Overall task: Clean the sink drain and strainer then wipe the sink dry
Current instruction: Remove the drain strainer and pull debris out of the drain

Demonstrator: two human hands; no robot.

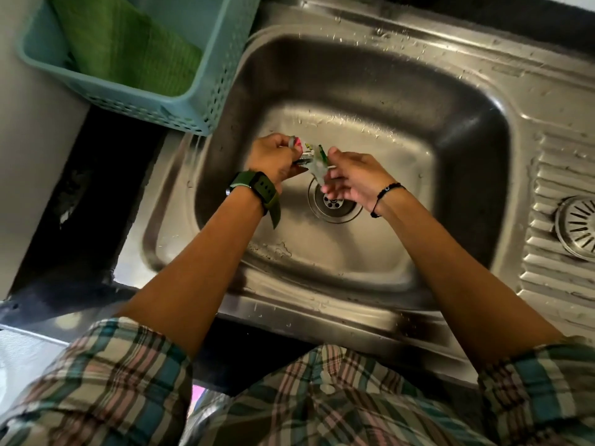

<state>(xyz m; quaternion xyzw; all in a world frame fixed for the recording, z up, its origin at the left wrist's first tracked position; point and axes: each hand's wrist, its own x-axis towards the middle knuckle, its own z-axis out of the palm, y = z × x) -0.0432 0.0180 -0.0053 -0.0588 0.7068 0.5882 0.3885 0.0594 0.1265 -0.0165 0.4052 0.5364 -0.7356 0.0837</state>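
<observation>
Head view | left hand [273, 159] pinches crumpled wrapper scrap [306, 154], right hand [351, 178] fingers slack | I judge scrap light, limp, wet-slick; grip bunched middle | strainer [578, 228] at 3 o'clock of drain [335, 202]

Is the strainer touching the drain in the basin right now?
Apart. The head view shows the strainer lying on the ribbed drainboard to the right, outside the basin, while the drain sits open in the basin floor.

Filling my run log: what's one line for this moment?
left hand holds small packet | right hand open | drain uncovered | strainer on drainboard
</observation>
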